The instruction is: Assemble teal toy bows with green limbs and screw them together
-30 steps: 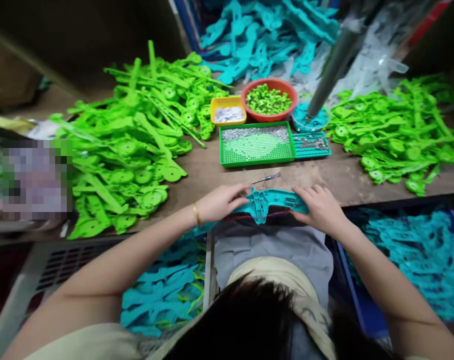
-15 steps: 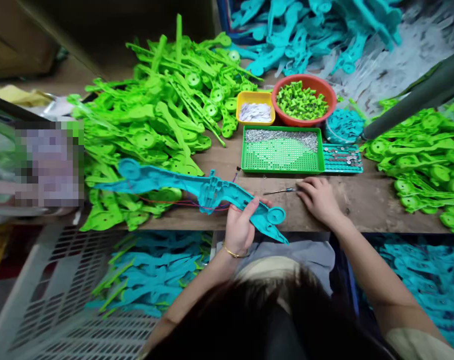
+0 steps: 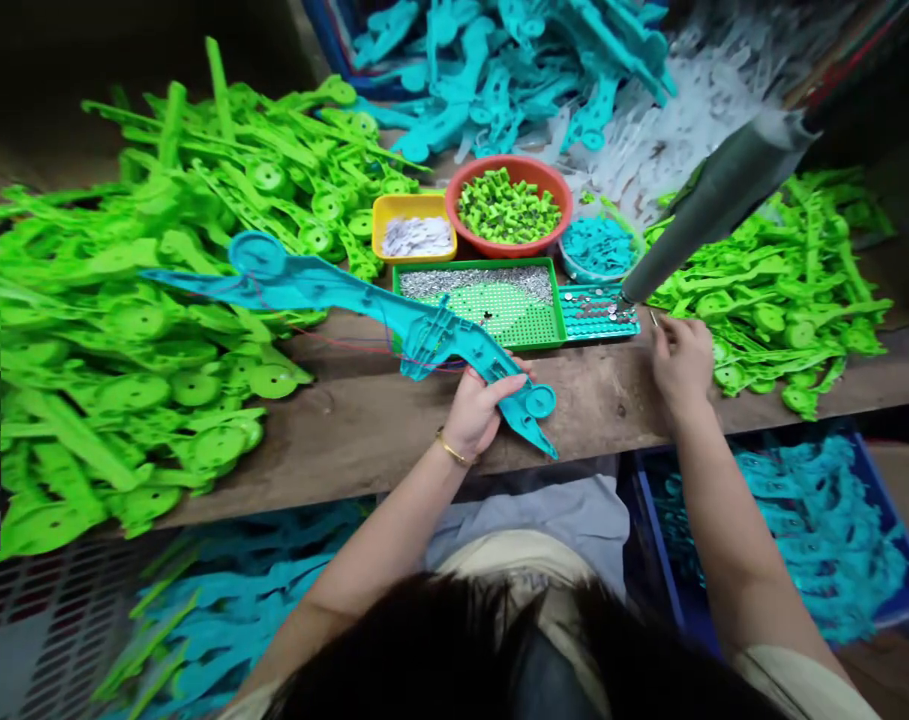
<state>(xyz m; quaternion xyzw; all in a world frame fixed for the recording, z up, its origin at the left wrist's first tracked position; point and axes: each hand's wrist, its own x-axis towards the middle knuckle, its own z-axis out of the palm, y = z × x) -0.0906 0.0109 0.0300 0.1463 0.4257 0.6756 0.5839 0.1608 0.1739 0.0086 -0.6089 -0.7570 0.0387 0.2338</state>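
Note:
My left hand (image 3: 475, 410) grips a long turquoise plastic shell half (image 3: 334, 285) near its right end, thumb on top. The shell is tilted, its ribbed inner side up, with a round ring near each end. Thin red and blue wires (image 3: 341, 343) hang along it. My right hand (image 3: 683, 362) is at the right, just past a small turquoise ridged tray (image 3: 600, 325) of small round metal pieces. Its fingers are curled round a thin metal tool (image 3: 653, 318); only the tip shows, so its kind is unclear.
Behind the shell stand a green perforated tray (image 3: 559, 310) of screws, a yellow box (image 3: 379, 225), a red bowl (image 3: 566, 205) and a tub of turquoise bits (image 3: 600, 245). Green plastic parts (image 3: 139, 320) are heaped left and right. A grey post (image 3: 716, 190) slants over the right side.
My right hand has moved right, past the ridged tray, and the thin tool has left its spot on the table. My left hand still holds the shell, now tilted more. The view has turned right.

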